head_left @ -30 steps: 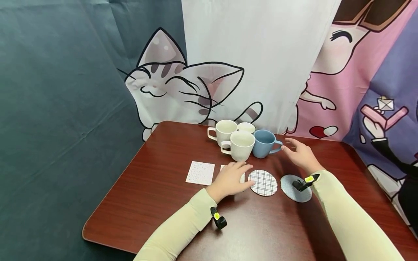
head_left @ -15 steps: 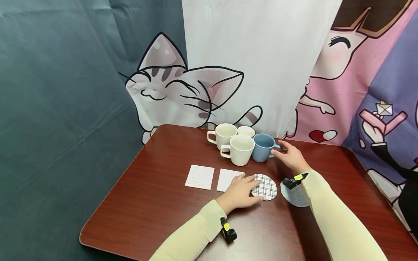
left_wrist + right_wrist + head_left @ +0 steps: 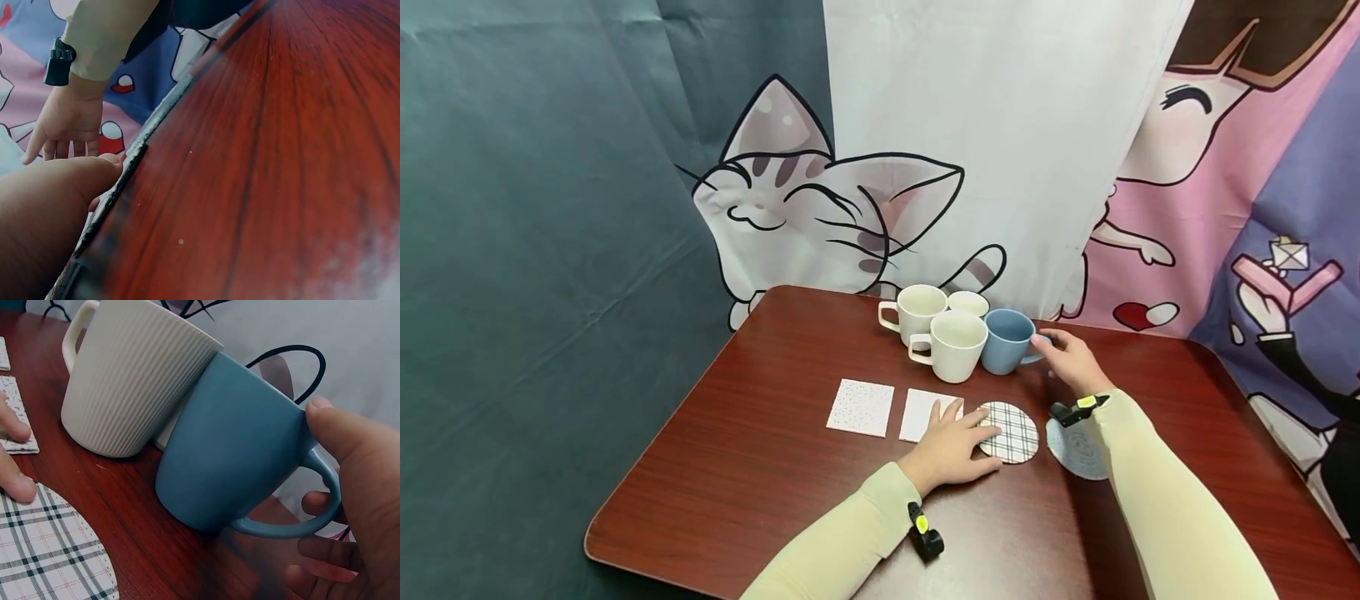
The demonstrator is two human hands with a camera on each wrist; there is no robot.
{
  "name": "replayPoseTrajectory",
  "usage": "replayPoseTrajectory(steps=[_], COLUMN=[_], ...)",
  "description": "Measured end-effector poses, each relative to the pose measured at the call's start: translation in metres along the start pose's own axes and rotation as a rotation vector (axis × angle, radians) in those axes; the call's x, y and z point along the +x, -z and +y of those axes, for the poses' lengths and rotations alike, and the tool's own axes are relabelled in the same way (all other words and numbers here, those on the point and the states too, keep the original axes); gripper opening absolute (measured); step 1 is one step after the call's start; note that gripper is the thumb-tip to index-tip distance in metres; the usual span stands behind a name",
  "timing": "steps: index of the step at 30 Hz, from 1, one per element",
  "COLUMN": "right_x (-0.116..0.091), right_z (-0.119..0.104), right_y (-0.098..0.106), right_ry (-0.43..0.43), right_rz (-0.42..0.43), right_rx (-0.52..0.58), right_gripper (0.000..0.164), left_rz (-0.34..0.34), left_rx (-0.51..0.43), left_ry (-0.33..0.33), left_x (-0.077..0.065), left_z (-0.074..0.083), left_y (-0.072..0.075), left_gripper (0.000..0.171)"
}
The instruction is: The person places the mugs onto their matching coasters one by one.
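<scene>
Long plain pale-yellow sleeves point(image 3: 1161, 475); at each cuff point(image 3: 893, 490), black wrist camera point(image 3: 929, 545), bright yellow mark point(image 3: 922, 523).

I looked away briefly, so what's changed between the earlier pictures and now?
The right hand closed in and now grips the handle of the blue mug. The left hand moved rightward, now reaching further over the plaid coaster. Mugs and coasters stayed put.

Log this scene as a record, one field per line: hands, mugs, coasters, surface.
right hand: fingers curled at blue mug handle
left hand: fingers spread, over plaid coaster
white mugs: two, left of blue mug
white cup: behind, mostly hidden
square coasters: two, left of plaid coaster
grey coaster: partly hidden by right arm
surface: brown table
</scene>
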State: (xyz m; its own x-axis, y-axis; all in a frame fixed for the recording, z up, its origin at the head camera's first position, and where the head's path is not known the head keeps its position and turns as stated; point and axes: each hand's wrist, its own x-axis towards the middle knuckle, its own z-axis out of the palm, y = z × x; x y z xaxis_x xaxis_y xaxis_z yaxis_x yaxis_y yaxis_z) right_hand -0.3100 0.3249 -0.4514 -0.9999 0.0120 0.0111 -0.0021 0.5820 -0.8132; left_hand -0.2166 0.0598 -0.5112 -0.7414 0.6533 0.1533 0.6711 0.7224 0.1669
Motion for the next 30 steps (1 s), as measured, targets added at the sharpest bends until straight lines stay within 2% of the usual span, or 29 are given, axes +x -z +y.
replayPoseTrajectory(steps=[9, 19, 25, 30], right_x=[-0.002, -0.005, -0.004, -0.003], right_z=[0.001, 0.007, 0.011, 0.015], right_y=[0.000, 0.000, -0.002, -0.007], right_ry=[-0.055, -0.059, -0.078, -0.125], right_rz=[0.014, 0.017, -0.047, -0.112], right_rx=[-0.002, 0.050, 0.105, 0.202], right_gripper=[0.074, 0.072, 0.070, 0.065], left_rz=[0.008, 0.015, 0.019, 0.017], left_rx=[0.037, 0.046, 0.052, 0.057], left_ry=[-0.026, -0.028, -0.025, -0.032], left_x=[-0.002, -0.002, -0.002, -0.003], left_z=[-0.001, -0.001, -0.002, -0.003], left_y=[-0.003, -0.003, -0.002, -0.003], left_gripper=[0.056, 0.055, 0.054, 0.055])
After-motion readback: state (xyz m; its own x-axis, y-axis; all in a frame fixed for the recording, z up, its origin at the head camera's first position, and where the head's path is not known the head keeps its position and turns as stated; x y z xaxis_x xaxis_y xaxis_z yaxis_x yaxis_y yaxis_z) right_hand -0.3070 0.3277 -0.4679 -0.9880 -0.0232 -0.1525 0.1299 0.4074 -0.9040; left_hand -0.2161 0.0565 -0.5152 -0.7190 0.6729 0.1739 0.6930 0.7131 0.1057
